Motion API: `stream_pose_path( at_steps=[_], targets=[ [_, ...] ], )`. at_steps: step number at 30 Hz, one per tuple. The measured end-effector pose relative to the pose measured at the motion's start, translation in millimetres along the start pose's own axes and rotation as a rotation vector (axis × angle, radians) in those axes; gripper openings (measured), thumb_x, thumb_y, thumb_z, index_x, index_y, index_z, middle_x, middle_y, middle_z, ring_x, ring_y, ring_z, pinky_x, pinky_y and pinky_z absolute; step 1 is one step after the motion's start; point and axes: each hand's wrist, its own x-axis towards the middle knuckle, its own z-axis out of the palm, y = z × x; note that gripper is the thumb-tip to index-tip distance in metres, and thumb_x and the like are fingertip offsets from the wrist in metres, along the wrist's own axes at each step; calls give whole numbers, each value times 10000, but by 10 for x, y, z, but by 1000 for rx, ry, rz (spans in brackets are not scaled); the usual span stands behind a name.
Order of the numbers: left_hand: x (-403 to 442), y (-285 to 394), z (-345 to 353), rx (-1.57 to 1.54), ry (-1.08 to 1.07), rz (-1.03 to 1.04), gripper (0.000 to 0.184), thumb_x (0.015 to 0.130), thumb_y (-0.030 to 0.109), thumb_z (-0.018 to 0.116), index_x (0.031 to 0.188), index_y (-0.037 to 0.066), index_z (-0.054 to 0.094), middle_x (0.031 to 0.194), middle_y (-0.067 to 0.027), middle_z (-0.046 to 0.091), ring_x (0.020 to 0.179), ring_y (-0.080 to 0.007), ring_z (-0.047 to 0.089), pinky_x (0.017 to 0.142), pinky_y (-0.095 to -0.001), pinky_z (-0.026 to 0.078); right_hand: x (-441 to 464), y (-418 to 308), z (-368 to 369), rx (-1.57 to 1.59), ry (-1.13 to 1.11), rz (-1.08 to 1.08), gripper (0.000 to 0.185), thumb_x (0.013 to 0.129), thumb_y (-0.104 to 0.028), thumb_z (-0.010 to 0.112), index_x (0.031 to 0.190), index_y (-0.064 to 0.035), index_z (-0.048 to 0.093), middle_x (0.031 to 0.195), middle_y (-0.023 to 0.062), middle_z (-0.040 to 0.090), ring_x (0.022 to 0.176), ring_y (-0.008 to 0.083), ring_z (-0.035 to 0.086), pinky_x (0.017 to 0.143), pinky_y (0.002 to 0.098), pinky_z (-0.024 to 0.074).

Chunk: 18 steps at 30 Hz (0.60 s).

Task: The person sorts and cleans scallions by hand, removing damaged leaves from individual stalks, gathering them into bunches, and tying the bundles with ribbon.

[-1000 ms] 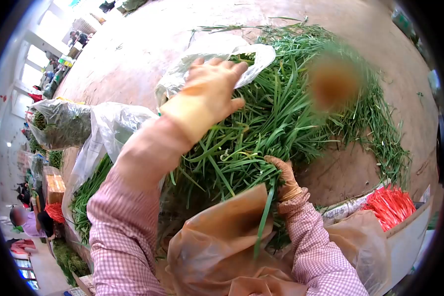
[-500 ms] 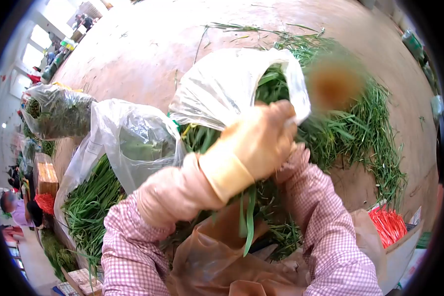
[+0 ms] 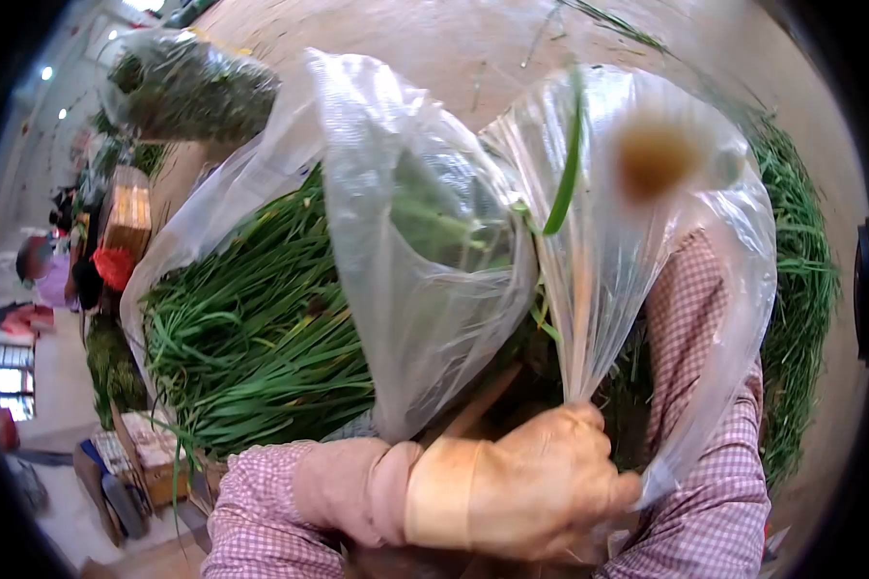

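Note:
My left hand (image 3: 526, 482), in a tan glove, is closed on the gathered edge of a clear plastic bag (image 3: 599, 241) low in the middle of the view. The bag's folds stretch up and away from my fist. My right sleeve (image 3: 690, 318), in pink check, reaches into the bag's opening; the right hand itself is hidden by the plastic and blur. A single green blade (image 3: 567, 159) lies against the bag. To the left, another clear plastic bag (image 3: 406, 261) stands open around a thick bundle of long green grass-like leaves (image 3: 261, 318).
Loose green stalks (image 3: 797, 280) are heaped on the floor at right. A filled clear bag (image 3: 193, 92) lies at the upper left. Beyond it are a carton (image 3: 128, 212), red material (image 3: 113, 265) and a person (image 3: 48, 275). A brown blur (image 3: 657, 159) covers part of the view.
My left hand has come down towards my body, drawing the bag's edge with it. My right arm has moved up into the bag. The view has shifted, bringing the left bag closer.

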Motion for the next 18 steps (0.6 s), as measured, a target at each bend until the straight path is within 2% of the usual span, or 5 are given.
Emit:
stream_pose_path(
  at_steps=[3, 11, 13, 14, 18],
  targets=[
    [-14, -80, 28, 199, 30, -61, 185, 724, 62, 567, 908, 46, 556, 643, -76, 519, 671, -294, 563, 951, -484, 409, -158, -94, -58, 51, -17, -55, 424, 862, -63, 567, 1263, 3, 448, 1157, 123, 552, 1045, 221, 547, 908, 326, 451],
    [-267, 57, 208, 503, 204, -63, 524, 709, 146, 670, 1169, -53, 516, 1008, -153, 571, 1024, -317, 542, 1029, -451, 364, -1458, -316, -658, 157, -247, -242, 479, 864, -28, 554, 1318, 0, 406, 1220, 136, 523, 1117, 237, 515, 961, 337, 422],
    [-516, 249, 213, 223, 311, -55, 618, 741, 165, 694, 1286, -10, 460, 1235, -194, 501, 1184, -347, 472, 1027, -416, 376, -1984, -62, -1028, -64, -452, -333, 493, 865, -19, 551, 1332, -1, 395, 1235, 139, 516, 1135, 241, 507, 974, 339, 415],
    [-681, 368, 241, 111, 371, -70, 642, 756, 177, 696, 1317, 4, 438, 1272, -197, 483, 1209, -340, 458, 1029, -404, 375, -2178, 132, -1341, -518, -638, -494, 549, 812, 58, 545, 1340, 2, 403, 1248, 147, 520, 1169, 248, 497, 997, 338, 400],
    [-1557, 858, 418, -580, 508, -414, 544, 881, 222, 631, 1349, 31, 430, 1216, -116, 572, 1146, -160, 510, 986, -292, 397, -3190, -229, -1605, -940, -924, -54, 309, 786, 10, 612, 1094, -10, 625, 950, 76, 654, 903, 193, 619, 836, 297, 501]
  ],
)
